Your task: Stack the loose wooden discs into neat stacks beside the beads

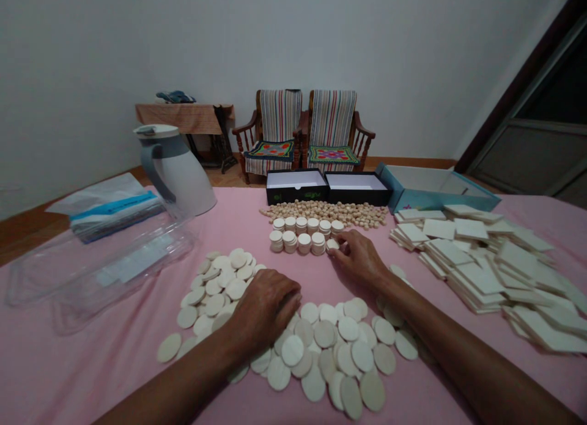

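Note:
My right hand (362,260) reaches to the right end of the front row of stacked wooden discs (304,244), its thumb and fingers closed around the edge of a small round wooden disc (332,245) there. A second row of disc stacks (301,224) stands just behind. My left hand (265,309) rests low over the loose pile, back upward, fingers curled in; whatever they hold is hidden. Loose pale wooden discs lie spread on both sides of it, one heap to the left (215,287) and another in front (337,351).
Small wooden beads (339,212) lie behind the stacks, before two black boxes (297,195) and a blue box (413,199). Square wooden tiles (477,278) are heaped at right. A white jug (183,174), clear plastic trays (123,260) and a blue-edged packet (114,211) stand left on the pink cloth (238,208).

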A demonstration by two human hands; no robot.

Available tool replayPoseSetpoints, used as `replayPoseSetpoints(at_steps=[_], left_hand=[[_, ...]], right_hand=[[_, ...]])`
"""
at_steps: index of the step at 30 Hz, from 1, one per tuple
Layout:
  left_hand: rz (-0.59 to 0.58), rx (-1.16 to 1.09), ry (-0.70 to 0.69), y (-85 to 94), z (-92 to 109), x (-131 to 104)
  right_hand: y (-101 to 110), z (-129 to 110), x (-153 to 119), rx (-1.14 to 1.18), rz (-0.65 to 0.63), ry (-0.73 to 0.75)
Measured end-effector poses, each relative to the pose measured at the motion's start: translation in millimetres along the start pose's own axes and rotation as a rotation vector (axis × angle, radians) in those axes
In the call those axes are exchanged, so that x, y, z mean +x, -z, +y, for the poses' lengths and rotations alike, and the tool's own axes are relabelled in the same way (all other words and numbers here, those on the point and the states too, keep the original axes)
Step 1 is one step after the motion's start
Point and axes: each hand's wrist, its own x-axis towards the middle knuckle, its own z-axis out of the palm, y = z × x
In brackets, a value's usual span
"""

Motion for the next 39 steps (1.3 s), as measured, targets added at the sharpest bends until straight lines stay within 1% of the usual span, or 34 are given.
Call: replayPoseSetpoints(at_steps=[3, 4, 5, 6, 7, 9, 10, 11, 12, 13, 16, 20, 24, 28, 30, 32, 34, 37, 39], left_hand=[[-0.004, -0.004, -0.002, 0.4, 0, 0], [-0.005, -0.006, 0.000, 0.5, 0, 0], [-0.006, -0.008, 0.002, 0.6, 0, 0], [-0.007, -0.009, 0.005, 0.7, 0, 1], [-0.009, -0.009, 0.009, 0.7, 1, 1], [-0.010, -0.011, 0.013, 0.8, 1, 1], [-0.010, -0.011, 0.014, 0.8, 1, 1], [-0.009, -0.011, 0.015, 0.9, 1, 1], [-0.009, -0.010, 0.016, 1.0, 1, 1], [-0.008, -0.009, 0.015, 1.1, 1, 1], [0.005, -0.006, 0.008, 1.1, 1, 1], [0.006, -0.007, 0.004, 0.4, 1, 0], [0.006, -0.006, 0.008, 0.4, 1, 1], [0.006, -0.003, 0.009, 0.8, 1, 1], [-0.001, -0.005, 0.004, 0.9, 1, 1], [0.000, -0.006, -0.001, 0.9, 1, 1], [0.011, -0.004, -0.005, 0.9, 1, 0], [0.012, -0.003, -0.011, 1.0, 1, 0], [0.003, -0.003, -0.009, 1.1, 1, 0]], right_hand=[[12, -4, 3, 0.012, 0.000, 0.025], [17, -8, 4, 0.017, -0.024, 0.035], [22, -12, 3, 0.032, -0.078, 0.045], [28, -18, 3, 0.058, -0.167, 0.064], [33, -24, 1, 0.101, -0.305, 0.093], [40, -36, -4, 0.217, -0.623, 0.152], [42, -41, -7, 0.246, -0.753, 0.182], [43, -44, -10, 0.248, -0.846, 0.209], [43, -46, -12, 0.224, -0.899, 0.233], [42, -47, -15, 0.188, -0.922, 0.251], [37, -46, -20, 0.129, -0.890, 0.275], [36, -46, -22, 0.161, -0.869, 0.252], [38, -46, -18, 0.207, -0.848, 0.215], [39, -29, -8, 0.316, -0.787, 0.132], [40, -17, -3, 0.342, -0.788, 0.092], [42, -7, 2, 0.322, -0.772, 0.080], [44, -1, 5, 0.271, -0.713, 0.072], [45, 2, 5, 0.155, -0.610, 0.045], [44, 2, 2, 0.078, -0.584, 0.046]])
